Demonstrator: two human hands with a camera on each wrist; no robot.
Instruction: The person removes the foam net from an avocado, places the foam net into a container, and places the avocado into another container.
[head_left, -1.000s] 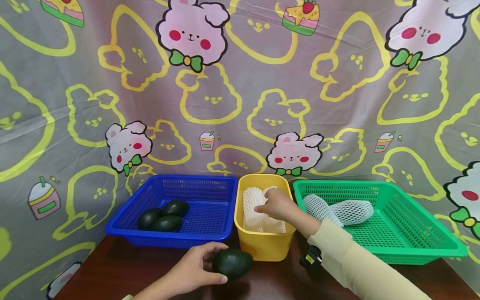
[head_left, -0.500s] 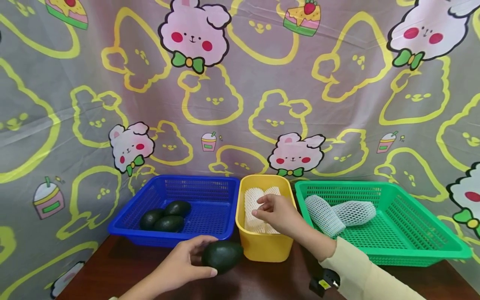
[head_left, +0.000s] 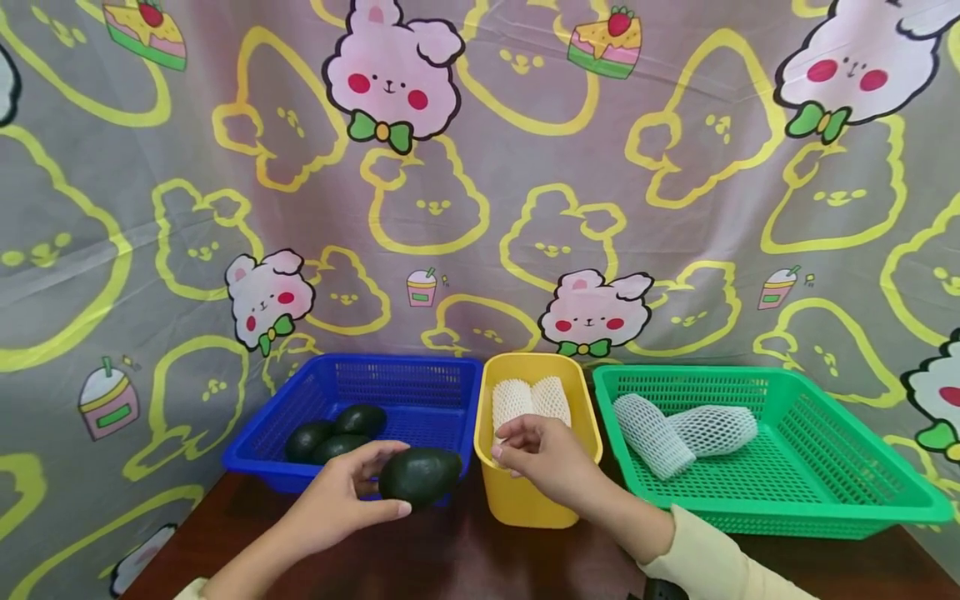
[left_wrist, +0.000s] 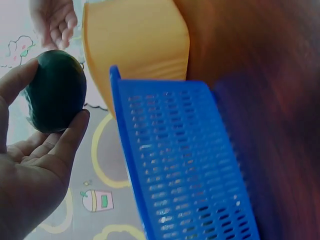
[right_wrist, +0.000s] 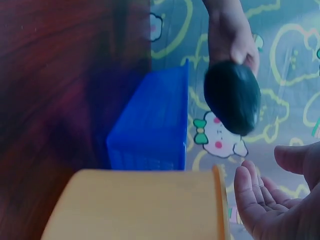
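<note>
A dark green avocado (head_left: 420, 477) is held by my left hand (head_left: 343, 492), thumb on the near side and fingers behind it. It hangs just in front of the blue basket (head_left: 442, 442). In the left wrist view the avocado (left_wrist: 57, 92) sits between thumb and fingertips. My right hand (head_left: 551, 462) hovers over the front rim of the yellow bin (head_left: 532, 500). Its fingers are loosely bent, and the right wrist view shows the hand (right_wrist: 280, 200) with a gap between thumb and fingers and nothing in it. White foam net sleeves (head_left: 551, 398) stand in the bin, partly hidden by that hand.
Several avocados (head_left: 360, 418) lie in the blue basket's left part. At the right, a green basket (head_left: 810, 467) holds two net-wrapped items (head_left: 652, 437). The three containers stand side by side on a dark wooden table (head_left: 420, 558), before a patterned curtain (head_left: 465, 167).
My left hand has carried the avocado left and up, toward the blue basket. My right hand has drawn back from the net sleeves in the bin to above its front rim.
</note>
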